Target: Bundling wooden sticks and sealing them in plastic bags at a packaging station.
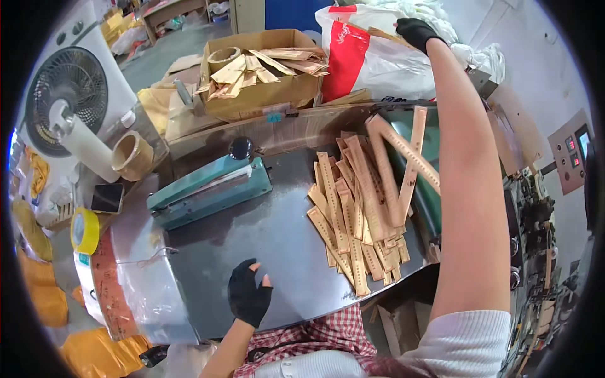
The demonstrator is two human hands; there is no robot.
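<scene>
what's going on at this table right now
A person is reaching their right hand far forward to the top of a white and red bag; whether it grips anything there is hard to tell. The gloved left hand is near the front edge of the metal table, holding nothing visible. A loose pile of tan strips lies on the right, a teal sealer-like device stands to the left, and an open cardboard box behind holds more strips.

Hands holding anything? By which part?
Left black-gloved hand: nothing visible. Right black-gloved hand, at the red-and-white plastic bag: can't tell.
</scene>
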